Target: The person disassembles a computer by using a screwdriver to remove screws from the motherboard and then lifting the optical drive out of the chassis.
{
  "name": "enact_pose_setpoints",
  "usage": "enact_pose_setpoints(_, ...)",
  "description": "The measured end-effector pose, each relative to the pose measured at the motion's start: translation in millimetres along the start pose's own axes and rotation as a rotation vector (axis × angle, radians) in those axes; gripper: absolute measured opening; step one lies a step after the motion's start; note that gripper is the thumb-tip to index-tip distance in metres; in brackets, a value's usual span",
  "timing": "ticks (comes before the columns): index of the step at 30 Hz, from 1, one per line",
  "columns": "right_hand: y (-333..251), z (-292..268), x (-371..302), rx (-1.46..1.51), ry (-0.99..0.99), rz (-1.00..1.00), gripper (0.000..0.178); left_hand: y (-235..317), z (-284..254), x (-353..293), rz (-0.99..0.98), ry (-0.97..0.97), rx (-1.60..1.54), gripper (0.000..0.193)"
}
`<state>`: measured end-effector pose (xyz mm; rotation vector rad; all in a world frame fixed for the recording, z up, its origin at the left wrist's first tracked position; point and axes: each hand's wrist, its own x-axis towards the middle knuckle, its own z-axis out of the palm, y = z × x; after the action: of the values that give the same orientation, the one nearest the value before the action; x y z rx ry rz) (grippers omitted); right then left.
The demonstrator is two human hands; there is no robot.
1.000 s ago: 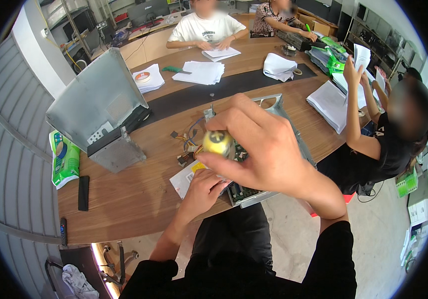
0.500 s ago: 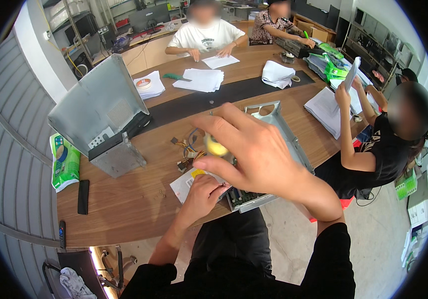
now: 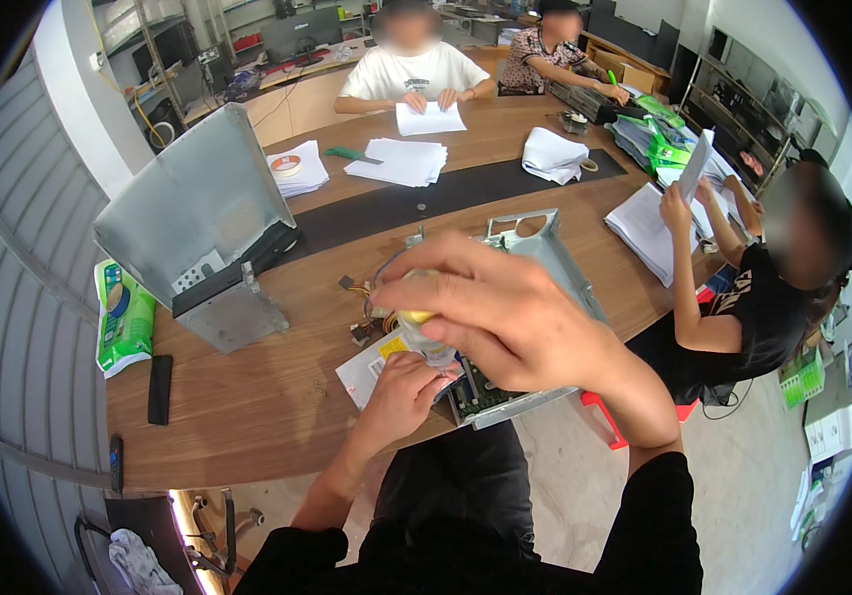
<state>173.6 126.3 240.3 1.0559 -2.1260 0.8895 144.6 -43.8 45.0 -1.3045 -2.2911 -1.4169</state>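
Observation:
Over an opened metal computer case (image 3: 571, 270), my right hand (image 3: 520, 317) has its fingers closed around a clear-and-yellow handle (image 3: 418, 317), apparently a screwdriver's; its shaft is hidden. Just below, my left hand (image 3: 398, 399) pinches at the near-left corner of the case, and I cannot make out what is between its fingertips. A power supply (image 3: 354, 375) with a white and yellow label lies beside that hand, and its coloured cables (image 3: 354, 286) spread behind it. Part of a green circuit board (image 3: 485, 399) shows inside the case under my right wrist.
A grey case cover (image 3: 193, 198) stands at left, near a green packet (image 3: 126, 317) and a black phone-like slab (image 3: 159, 390). Paper stacks (image 3: 401, 161), a green-handled knife (image 3: 346, 154) and tape (image 3: 286, 165) lie farther back. Co-workers sit across and at right, handling paper.
My right hand has come down a little, its fingers closing round the handle. My left hand stays nearly in place. The person opposite has moved a sheet of paper.

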Motion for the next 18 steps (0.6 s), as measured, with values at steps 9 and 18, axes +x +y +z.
enact_pose_setpoints(9, -3, 3, -5, -0.116, 0.022, 0.062, 0.037, -4, 9, 1, -0.023, 0.002, -0.080, 0.013)
enact_pose_setpoints(18, 3, -3, -31, -0.332, 0.300, 0.151, 0.054, 7, -48, -29, -0.188, 0.225, 0.100, 0.026)
